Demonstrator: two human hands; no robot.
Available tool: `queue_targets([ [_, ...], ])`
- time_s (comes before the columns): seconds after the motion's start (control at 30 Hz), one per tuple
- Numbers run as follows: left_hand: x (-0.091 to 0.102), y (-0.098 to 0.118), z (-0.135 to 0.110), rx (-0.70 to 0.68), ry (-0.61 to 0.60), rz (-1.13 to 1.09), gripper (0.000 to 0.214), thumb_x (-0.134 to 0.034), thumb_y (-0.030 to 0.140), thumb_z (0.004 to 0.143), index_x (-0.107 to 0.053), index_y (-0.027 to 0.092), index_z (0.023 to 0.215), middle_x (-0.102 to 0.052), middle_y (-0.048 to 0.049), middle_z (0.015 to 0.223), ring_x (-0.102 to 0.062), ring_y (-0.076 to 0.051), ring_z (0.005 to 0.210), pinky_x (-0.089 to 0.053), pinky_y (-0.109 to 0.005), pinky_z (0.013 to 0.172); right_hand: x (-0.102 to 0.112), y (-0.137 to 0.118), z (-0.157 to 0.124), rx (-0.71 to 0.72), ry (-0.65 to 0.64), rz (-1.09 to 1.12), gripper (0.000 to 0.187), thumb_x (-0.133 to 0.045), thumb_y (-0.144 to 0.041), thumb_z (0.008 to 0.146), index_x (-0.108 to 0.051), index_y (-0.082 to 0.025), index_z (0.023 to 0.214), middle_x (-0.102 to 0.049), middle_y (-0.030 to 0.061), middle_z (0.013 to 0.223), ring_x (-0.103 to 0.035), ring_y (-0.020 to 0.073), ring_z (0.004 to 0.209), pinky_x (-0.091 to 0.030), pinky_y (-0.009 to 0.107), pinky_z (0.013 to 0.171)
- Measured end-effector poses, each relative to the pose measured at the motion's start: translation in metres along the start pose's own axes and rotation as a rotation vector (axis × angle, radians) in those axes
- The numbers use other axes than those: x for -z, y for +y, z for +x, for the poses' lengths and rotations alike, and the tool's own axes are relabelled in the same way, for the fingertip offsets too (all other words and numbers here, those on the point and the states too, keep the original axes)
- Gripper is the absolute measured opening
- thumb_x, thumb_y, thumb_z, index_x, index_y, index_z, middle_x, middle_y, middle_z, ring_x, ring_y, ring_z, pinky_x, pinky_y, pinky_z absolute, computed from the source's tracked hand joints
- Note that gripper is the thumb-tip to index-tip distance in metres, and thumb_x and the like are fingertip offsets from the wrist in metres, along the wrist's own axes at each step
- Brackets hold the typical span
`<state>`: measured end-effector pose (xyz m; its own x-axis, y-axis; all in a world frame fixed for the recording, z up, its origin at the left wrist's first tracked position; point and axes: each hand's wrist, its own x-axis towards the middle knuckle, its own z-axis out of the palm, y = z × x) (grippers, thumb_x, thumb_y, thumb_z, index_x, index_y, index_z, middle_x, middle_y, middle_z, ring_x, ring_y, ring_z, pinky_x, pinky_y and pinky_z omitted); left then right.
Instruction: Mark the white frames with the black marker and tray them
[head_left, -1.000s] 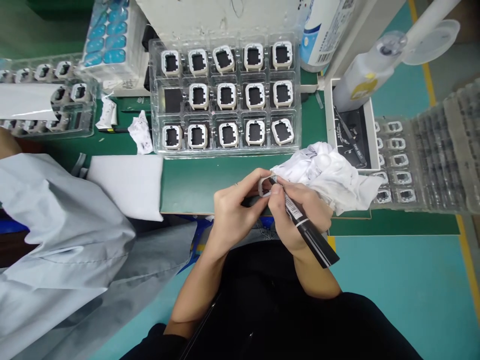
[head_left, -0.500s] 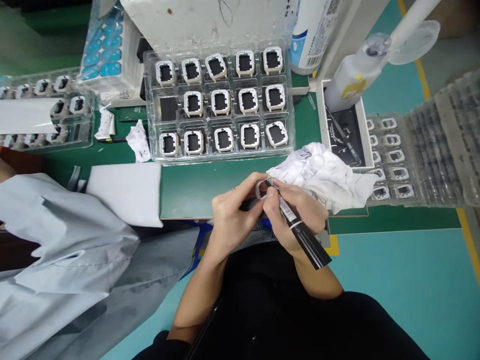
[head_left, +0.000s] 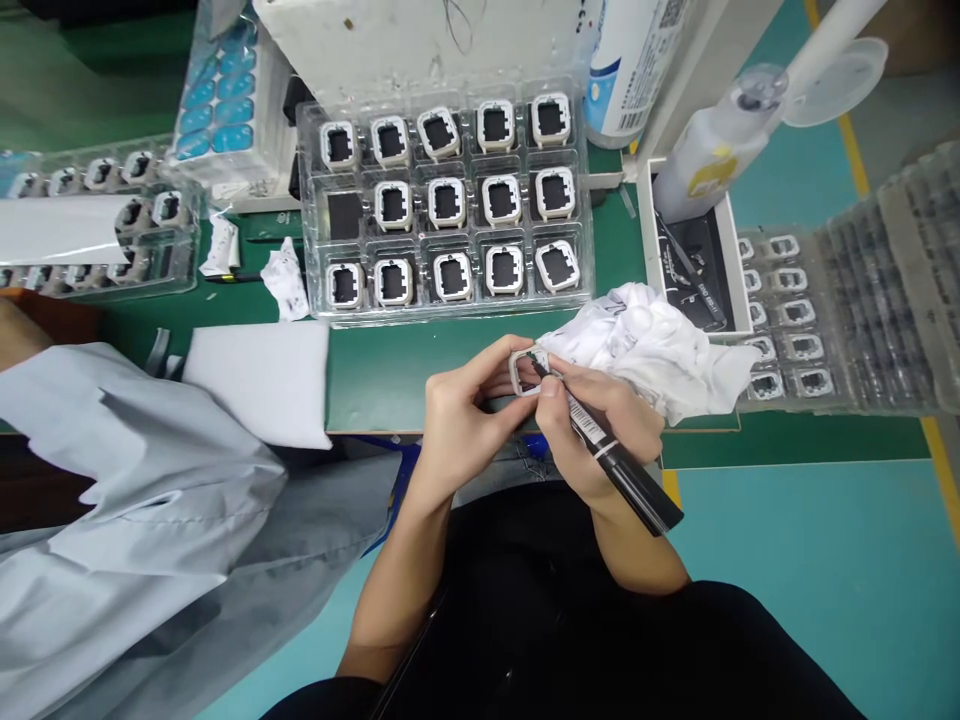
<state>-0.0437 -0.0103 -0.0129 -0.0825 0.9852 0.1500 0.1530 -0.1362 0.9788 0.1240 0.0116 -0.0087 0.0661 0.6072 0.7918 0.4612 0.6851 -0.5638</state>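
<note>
Between the fingers and thumb of my left hand (head_left: 466,408) is a small white watch-case frame (head_left: 516,372), its open face turned up toward me. My right hand (head_left: 600,425) grips a black marker pen (head_left: 626,475) with a white label. The pen's tip reaches the inner edge of the frame. Beyond my hands lies a clear plastic tray (head_left: 450,312) of similar white frames in rows, with one pocket at its left holding no frame. Right beside my right hand is a crumpled white cloth (head_left: 637,350).
A white foam sheet (head_left: 259,385) lies on the green bench at left, near a co-worker's grey sleeve (head_left: 150,440). A white box (head_left: 739,270) holds a bottle (head_left: 709,160) and tweezers. Stacked trays (head_left: 885,290) stand at far right; another tray (head_left: 184,265) is at left.
My left hand has turned the frame, so its opening now faces up more. The marker has shifted slightly right and stays in my right hand.
</note>
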Motion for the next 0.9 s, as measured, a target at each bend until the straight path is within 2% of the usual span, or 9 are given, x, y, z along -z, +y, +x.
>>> queue_targets([
  [0.2, 0.0023, 0.0042, 0.0076, 0.073, -0.053, -0.119, 0.056, -0.115, 0.046, 0.095, -0.092, 0.022, 0.140, -0.097, -0.0046, 0.114, -0.099, -0.027, 0.107, -0.085, -0.036, 0.106, -0.0042, 0.0026, -0.0048, -0.048, 0.050, 0.041, 0.019, -0.090, -0.017, 0.110, -0.081, -0.029, 0.122, -0.098, 0.0044, 0.108, -0.100, 0.0291, 0.088, -0.087, 0.037, 0.079],
  [0.37, 0.0015, 0.0030, 0.0068, 0.007, -0.044, -0.054, 0.044, -0.108, 0.042, 0.101, -0.093, 0.022, 0.138, -0.096, -0.0043, 0.118, -0.097, -0.024, 0.107, -0.083, -0.034, 0.109, -0.0072, 0.0009, -0.0037, -0.098, 0.055, 0.086, 0.013, -0.085, -0.019, 0.114, -0.080, -0.030, 0.117, -0.097, 0.0031, 0.104, -0.099, 0.0274, 0.086, -0.086, 0.037, 0.077],
  [0.53, 0.0002, 0.0036, 0.0047, -0.068, -0.024, 0.026, 0.030, -0.100, 0.031, 0.108, -0.093, 0.023, 0.136, -0.096, -0.0034, 0.120, -0.096, -0.022, 0.106, -0.080, -0.029, 0.108, -0.0069, -0.0010, -0.0019, -0.119, 0.053, 0.110, 0.013, -0.085, -0.019, 0.113, -0.080, -0.030, 0.114, -0.097, 0.0026, 0.104, -0.098, 0.0269, 0.086, -0.086, 0.037, 0.078],
  [0.73, -0.0003, 0.0053, 0.0034, -0.107, -0.006, 0.068, 0.026, -0.096, 0.026, 0.110, -0.094, 0.024, 0.136, -0.096, -0.0026, 0.118, -0.095, -0.022, 0.103, -0.079, -0.028, 0.105, -0.0062, -0.0007, -0.0010, -0.111, 0.050, 0.089, 0.012, -0.086, -0.019, 0.113, -0.080, -0.030, 0.113, -0.097, 0.0021, 0.103, -0.098, 0.0262, 0.085, -0.085, 0.035, 0.077],
  [0.9, -0.0014, 0.0046, 0.0022, -0.106, 0.009, 0.118, 0.025, -0.095, 0.031, 0.112, -0.094, 0.025, 0.136, -0.096, -0.0030, 0.117, -0.095, -0.022, 0.101, -0.080, -0.030, 0.103, -0.0047, 0.0008, 0.0000, -0.087, 0.039, 0.078, 0.013, -0.086, -0.019, 0.113, -0.080, -0.030, 0.114, -0.097, 0.0012, 0.102, -0.098, 0.0267, 0.085, -0.085, 0.036, 0.077],
])
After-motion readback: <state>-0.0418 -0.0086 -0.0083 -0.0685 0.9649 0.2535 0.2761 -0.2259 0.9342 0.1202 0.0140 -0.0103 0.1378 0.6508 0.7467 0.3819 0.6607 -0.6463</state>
